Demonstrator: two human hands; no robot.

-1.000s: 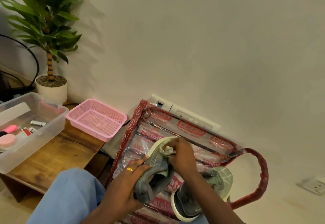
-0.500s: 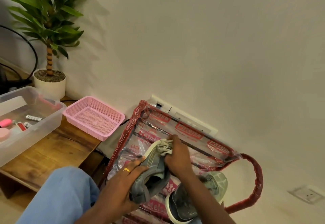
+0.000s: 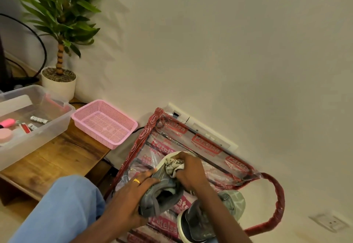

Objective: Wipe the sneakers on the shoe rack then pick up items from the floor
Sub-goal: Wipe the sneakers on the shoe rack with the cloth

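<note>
Left hand (image 3: 131,198) is gripping a grey fabric sneaker (image 3: 162,191), fingers curled round its side, above the red plastic-wrapped shoe rack (image 3: 145,134). Right hand (image 3: 191,174) is pinching a crumpled grey-white cloth (image 3: 173,166) against the toe. The second grey sneaker (image 3: 200,221) is sitting on the rack, just beside.

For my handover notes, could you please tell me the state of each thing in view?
left hand, grips the grey sneaker.
right hand, presses cloth on its toe.
grey sneaker, held over the shoe rack.
second sneaker, lying on the shoe rack.
clear bin, lidless, holding small items.
</note>
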